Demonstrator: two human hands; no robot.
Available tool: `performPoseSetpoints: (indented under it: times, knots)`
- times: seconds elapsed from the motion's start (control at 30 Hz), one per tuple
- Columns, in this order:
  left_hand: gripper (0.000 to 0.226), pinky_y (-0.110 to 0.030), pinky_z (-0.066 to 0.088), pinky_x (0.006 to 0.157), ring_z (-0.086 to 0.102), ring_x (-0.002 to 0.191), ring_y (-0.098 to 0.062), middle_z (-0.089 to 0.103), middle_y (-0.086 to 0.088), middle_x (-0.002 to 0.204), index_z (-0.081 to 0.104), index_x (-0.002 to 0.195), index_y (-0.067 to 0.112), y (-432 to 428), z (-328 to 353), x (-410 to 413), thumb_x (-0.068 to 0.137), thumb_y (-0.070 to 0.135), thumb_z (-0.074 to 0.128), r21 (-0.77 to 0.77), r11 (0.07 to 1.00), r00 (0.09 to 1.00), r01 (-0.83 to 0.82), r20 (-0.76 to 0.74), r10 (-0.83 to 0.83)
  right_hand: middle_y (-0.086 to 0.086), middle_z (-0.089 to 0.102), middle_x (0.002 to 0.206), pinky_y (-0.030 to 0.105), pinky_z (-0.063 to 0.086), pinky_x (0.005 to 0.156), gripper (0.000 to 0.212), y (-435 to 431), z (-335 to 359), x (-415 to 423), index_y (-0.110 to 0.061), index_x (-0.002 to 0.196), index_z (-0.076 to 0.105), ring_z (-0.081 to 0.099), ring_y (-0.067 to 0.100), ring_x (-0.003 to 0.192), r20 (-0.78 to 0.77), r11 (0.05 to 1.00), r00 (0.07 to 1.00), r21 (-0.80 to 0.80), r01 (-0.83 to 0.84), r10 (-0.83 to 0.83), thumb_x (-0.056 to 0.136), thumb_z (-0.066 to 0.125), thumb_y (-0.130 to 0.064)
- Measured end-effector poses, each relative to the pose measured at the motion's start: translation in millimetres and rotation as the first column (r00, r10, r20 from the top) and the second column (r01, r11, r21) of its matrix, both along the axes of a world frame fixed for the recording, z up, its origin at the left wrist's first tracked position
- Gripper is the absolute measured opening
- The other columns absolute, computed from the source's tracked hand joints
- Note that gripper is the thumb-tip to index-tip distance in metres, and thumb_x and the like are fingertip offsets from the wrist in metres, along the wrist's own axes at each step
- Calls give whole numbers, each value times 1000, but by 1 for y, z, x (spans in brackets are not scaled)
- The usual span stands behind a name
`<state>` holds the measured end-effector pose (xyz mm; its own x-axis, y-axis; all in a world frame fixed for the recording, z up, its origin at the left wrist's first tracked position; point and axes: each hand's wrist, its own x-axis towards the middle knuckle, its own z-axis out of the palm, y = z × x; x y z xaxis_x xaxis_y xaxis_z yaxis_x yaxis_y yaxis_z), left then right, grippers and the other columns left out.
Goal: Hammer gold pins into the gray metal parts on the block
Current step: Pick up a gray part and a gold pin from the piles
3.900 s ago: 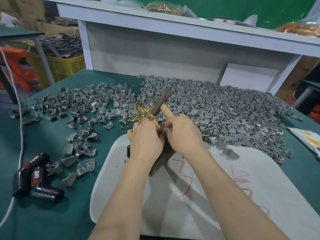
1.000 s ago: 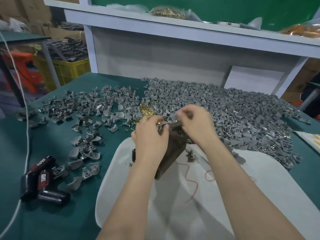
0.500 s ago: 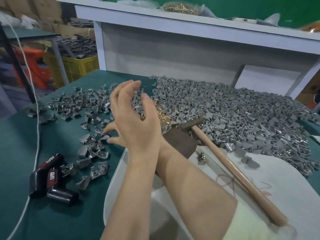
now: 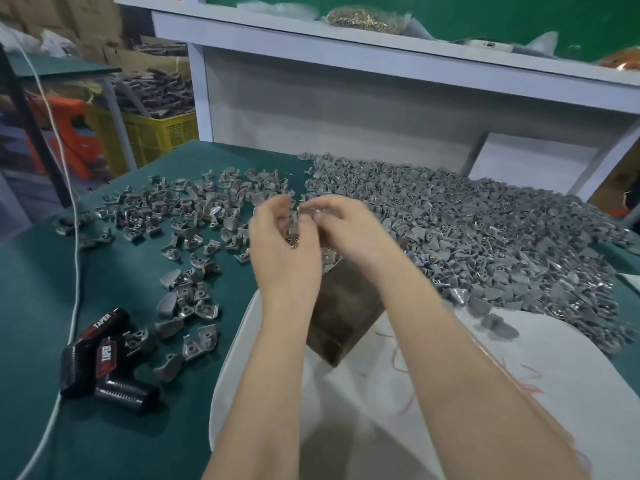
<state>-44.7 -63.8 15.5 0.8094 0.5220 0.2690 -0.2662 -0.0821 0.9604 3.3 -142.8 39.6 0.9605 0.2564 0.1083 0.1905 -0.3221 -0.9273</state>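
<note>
My left hand (image 4: 280, 247) and my right hand (image 4: 346, 230) meet in the air above the far end of the dark brown block (image 4: 343, 317). Both are blurred, with fingers curled inward. Their fingertips pinch a small gray metal part (image 4: 295, 221) between them. A glimpse of gold pins (image 4: 292, 242) shows in the gap below the fingers. The block lies on a white board (image 4: 398, 403). A large heap of gray parts (image 4: 485, 237) spreads to the right, and scattered gray parts (image 4: 187, 209) lie to the left. The hammer is hidden.
A black tool marked TAPER (image 4: 100, 355) lies at the left front, with a white cable (image 4: 73, 237) running past it. A yellow crate (image 4: 156, 133) stands beyond the table's left edge. A white shelf (image 4: 381, 53) carries a bag of gold pins (image 4: 360, 19).
My left hand has closed and drawn back from over the pins. My right hand has come back from under the left arm, and both now meet above the block. The hammer has gone from sight.
</note>
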Motion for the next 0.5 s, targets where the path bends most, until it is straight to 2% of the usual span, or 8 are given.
performPoseSetpoints:
  times: [0.1, 0.2, 0.3, 0.4, 0.5]
  knots:
    - [16, -18, 43, 89, 57, 95, -3, 60, 12, 102, 54, 105, 25, -10, -7, 1, 91, 19, 59, 158, 971, 983, 179, -57, -172, 22, 63, 107, 32, 53, 77, 24, -37, 2, -14, 3, 117, 57, 61, 22, 84, -52, 981, 995, 170, 90, -82, 96, 48, -2]
    - [10, -6, 41, 72, 58, 84, 1, 64, 11, 98, 62, 98, 23, -17, -11, 0, 88, 22, 64, 310, 919, 969, 245, -60, -239, 20, 64, 100, 27, 54, 72, 20, -56, -14, -25, 3, 112, 57, 61, 17, 78, -21, 967, 982, 172, 188, -187, 94, 53, -6]
    - [13, -7, 43, 69, 60, 85, 0, 66, 10, 98, 64, 97, 25, -22, -15, 0, 85, 24, 68, 367, 882, 954, 297, -79, -288, 13, 63, 92, 26, 54, 69, 17, -64, -17, -28, 1, 107, 57, 62, 16, 74, -45, 940, 964, 211, 267, -264, 92, 57, -9]
    - [6, -14, 44, 71, 61, 86, -7, 66, 8, 94, 65, 92, 24, -24, -16, 1, 86, 24, 67, 411, 865, 956, 288, -77, -282, 10, 65, 87, 27, 54, 68, 12, -67, -23, -32, -3, 99, 60, 62, 14, 71, -1, 940, 952, 156, 303, -307, 91, 59, -12]
    - [3, -3, 38, 66, 59, 81, -5, 66, 7, 89, 66, 89, 20, -23, -18, 2, 89, 19, 63, 448, 856, 966, 257, -85, -245, 3, 67, 83, 29, 52, 73, 10, -70, -29, -33, -11, 90, 65, 60, 11, 71, 87, 947, 944, 0, 321, -320, 88, 63, -20]
